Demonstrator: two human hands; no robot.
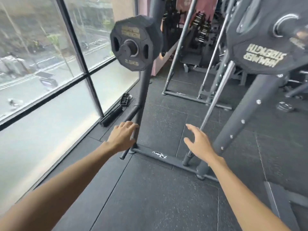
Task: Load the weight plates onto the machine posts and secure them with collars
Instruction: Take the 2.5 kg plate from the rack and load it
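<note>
The small black many-sided rubber-coated weight plate (135, 44), marked 2.5KG, hangs on a stub peg of the dark steel upright (143, 90) at about twelve o'clock from the hands. A much larger black plate with gold lettering (266, 39) sits on another post at two o'clock. Both should be stiff and dense, their rubber skin grippy rather than slick (the big one likely wants two hands). The oval slots beside the small plate's hub look like the natural handholds. The left hand (122, 136) is loosely curled just beside the upright's thin lower bar, the right hand (199, 142) is spread, and both hold nothing.
</note>
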